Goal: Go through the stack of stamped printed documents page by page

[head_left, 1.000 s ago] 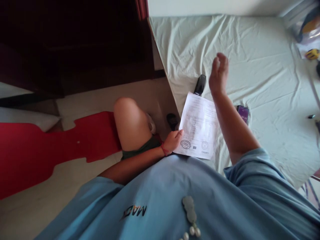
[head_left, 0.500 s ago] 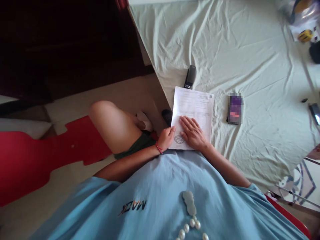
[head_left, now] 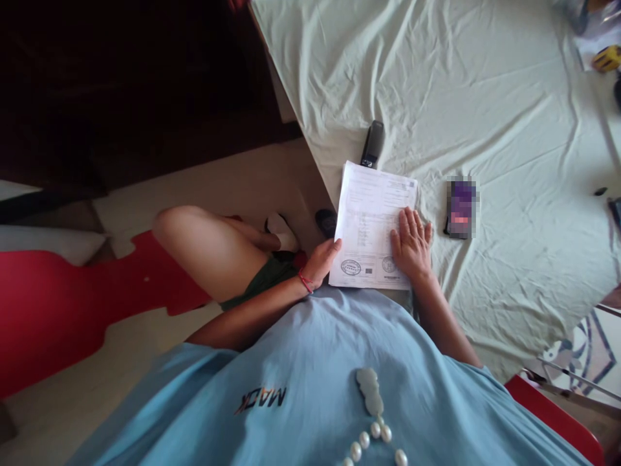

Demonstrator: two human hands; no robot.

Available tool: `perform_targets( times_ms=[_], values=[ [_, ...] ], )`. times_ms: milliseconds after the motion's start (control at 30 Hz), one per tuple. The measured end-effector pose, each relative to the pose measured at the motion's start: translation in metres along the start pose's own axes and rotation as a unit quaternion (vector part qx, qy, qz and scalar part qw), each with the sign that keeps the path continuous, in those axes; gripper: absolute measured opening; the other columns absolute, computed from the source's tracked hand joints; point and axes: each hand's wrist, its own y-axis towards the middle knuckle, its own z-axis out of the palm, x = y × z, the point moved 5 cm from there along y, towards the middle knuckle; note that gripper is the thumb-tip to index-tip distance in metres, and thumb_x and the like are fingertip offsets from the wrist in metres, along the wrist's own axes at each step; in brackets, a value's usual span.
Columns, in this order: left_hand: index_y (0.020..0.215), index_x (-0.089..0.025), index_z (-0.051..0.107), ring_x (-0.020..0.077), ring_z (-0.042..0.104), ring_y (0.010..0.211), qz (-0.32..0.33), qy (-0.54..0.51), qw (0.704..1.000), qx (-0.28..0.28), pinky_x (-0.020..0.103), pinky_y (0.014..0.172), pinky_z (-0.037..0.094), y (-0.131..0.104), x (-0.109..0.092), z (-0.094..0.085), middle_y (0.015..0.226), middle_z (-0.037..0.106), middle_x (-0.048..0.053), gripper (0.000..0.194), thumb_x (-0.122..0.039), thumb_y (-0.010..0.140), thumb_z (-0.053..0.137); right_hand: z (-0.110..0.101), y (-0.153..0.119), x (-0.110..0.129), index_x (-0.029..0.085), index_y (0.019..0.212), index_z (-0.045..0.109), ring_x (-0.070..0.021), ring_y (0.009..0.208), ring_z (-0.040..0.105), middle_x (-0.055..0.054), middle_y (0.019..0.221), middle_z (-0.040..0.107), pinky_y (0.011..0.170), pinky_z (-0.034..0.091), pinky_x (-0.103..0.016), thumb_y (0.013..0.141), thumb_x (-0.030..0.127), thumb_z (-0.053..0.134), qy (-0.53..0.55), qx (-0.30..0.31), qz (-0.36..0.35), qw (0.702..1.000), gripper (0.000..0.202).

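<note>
A sheaf of printed papers (head_left: 369, 226) with round and oval stamps near its lower edge lies at the table's near corner, partly past the cloth's edge. My left hand (head_left: 321, 262), a red string at its wrist, grips the left edge of the papers with the thumb on top and the fingers underneath. On the right edge of the papers my right hand (head_left: 412, 246) rests flat, fingers stretched out. Just beyond the top edge sits a black stapler (head_left: 372, 144). Right of the papers lies a phone (head_left: 460, 208) with its screen blurred out.
A pale green wrinkled cloth (head_left: 436, 84) covers the table. A yellow-and-black item (head_left: 607, 59) and a plastic bag lie at the far right corner. To my left stands a red plastic chair (head_left: 63, 310). A pearl necklace (head_left: 375, 430) hangs from my neck.
My right hand has slid right, from the middle of the page to its right edge, uncovering the print and a second stamp. My left hand still holds the left edge.
</note>
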Motion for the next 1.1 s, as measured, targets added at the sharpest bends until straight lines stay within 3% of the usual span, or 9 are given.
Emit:
perform_targets(
  times_ms=[100, 267, 367, 500, 667, 767, 933, 1100],
  values=[
    [0.091, -0.016, 0.069, 0.0253, 0.071, 0.092, 0.001, 0.031, 0.999, -0.009, 0.036, 0.083, 0.054, 0.005, -0.009, -0.004, 0.094, 0.078, 0.009, 0.07, -0.085, 0.084, 0.063, -0.001, -0.002, -0.003, 0.011, 0.167, 0.035, -0.0318, 0.165, 0.025, -0.02, 0.175, 0.035, 0.133, 0.013, -0.063, 0.11, 0.048, 0.033, 0.006, -0.042, 0.017, 0.999, 0.068],
    [0.113, -0.013, 0.075, 0.0336, 0.073, 0.117, -0.025, -0.055, 0.996, 0.065, 0.045, 0.104, 0.055, 0.01, -0.012, 0.012, 0.117, 0.08, 0.017, 0.077, -0.083, 0.083, 0.068, 0.002, -0.006, -0.008, 0.009, 0.168, 0.03, -0.0375, 0.165, 0.021, -0.025, 0.171, 0.039, 0.128, 0.015, -0.072, 0.109, 0.048, 0.033, 0.002, -0.079, 0.043, 0.996, 0.07],
    [0.111, -0.009, 0.077, 0.0363, 0.075, 0.112, -0.064, -0.065, 0.994, 0.067, 0.05, 0.104, 0.056, 0.008, 0.0, 0.016, 0.115, 0.081, 0.02, 0.082, -0.084, 0.077, 0.073, 0.002, -0.007, -0.007, 0.01, 0.168, 0.027, -0.0365, 0.163, 0.026, -0.026, 0.166, 0.045, 0.128, 0.016, -0.073, 0.109, 0.044, 0.034, 0.003, -0.077, 0.032, 0.997, 0.069],
    [0.108, -0.008, 0.077, 0.0354, 0.076, 0.104, -0.087, -0.013, 0.993, 0.075, 0.051, 0.1, 0.057, 0.005, 0.009, 0.008, 0.11, 0.081, 0.019, 0.082, -0.083, 0.075, 0.076, -0.002, -0.007, -0.005, 0.011, 0.168, 0.03, -0.0348, 0.163, 0.028, -0.024, 0.166, 0.047, 0.129, 0.015, -0.07, 0.109, 0.043, 0.035, 0.006, -0.061, 0.007, 0.998, 0.068],
    [0.109, -0.013, 0.075, 0.029, 0.073, 0.107, 0.019, 0.042, 0.997, 0.064, 0.041, 0.099, 0.055, 0.013, -0.012, -0.006, 0.112, 0.08, 0.013, 0.073, -0.082, 0.089, 0.061, -0.004, -0.007, -0.004, 0.014, 0.165, 0.04, -0.0362, 0.164, 0.024, -0.024, 0.17, 0.04, 0.128, 0.013, -0.071, 0.108, 0.045, 0.039, -0.001, -0.042, -0.013, 0.999, 0.064],
    [0.1, -0.015, 0.072, 0.0243, 0.07, 0.095, 0.081, 0.106, 0.99, 0.044, 0.036, 0.091, 0.054, 0.02, -0.024, -0.011, 0.101, 0.079, 0.01, 0.073, -0.084, 0.093, 0.05, -0.004, -0.008, -0.005, 0.015, 0.165, 0.039, -0.036, 0.165, 0.023, -0.023, 0.171, 0.039, 0.129, 0.013, -0.071, 0.108, 0.046, 0.039, -0.001, -0.039, -0.016, 0.999, 0.065],
    [0.085, -0.02, 0.061, 0.0205, 0.061, 0.08, 0.099, 0.199, 0.975, 0.008, 0.033, 0.078, 0.048, 0.022, -0.025, -0.013, 0.083, 0.069, 0.006, 0.066, -0.081, 0.098, 0.04, -0.003, -0.012, -0.01, 0.009, 0.168, 0.026, -0.0373, 0.165, 0.024, -0.028, 0.17, 0.038, 0.128, 0.015, -0.072, 0.108, 0.048, 0.036, 0.003, -0.061, 0.035, 0.998, 0.073],
    [0.081, -0.023, 0.052, 0.0185, 0.054, 0.073, 0.118, 0.231, 0.966, -0.001, 0.033, 0.071, 0.041, 0.018, -0.027, -0.011, 0.075, 0.061, 0.003, 0.063, -0.08, 0.101, 0.033, -0.001, -0.015, -0.009, 0.006, 0.166, 0.032, -0.0388, 0.165, 0.022, -0.031, 0.169, 0.038, 0.126, 0.012, -0.076, 0.108, 0.046, 0.035, 0.007, -0.061, 0.07, 0.996, 0.07]
  ],
)
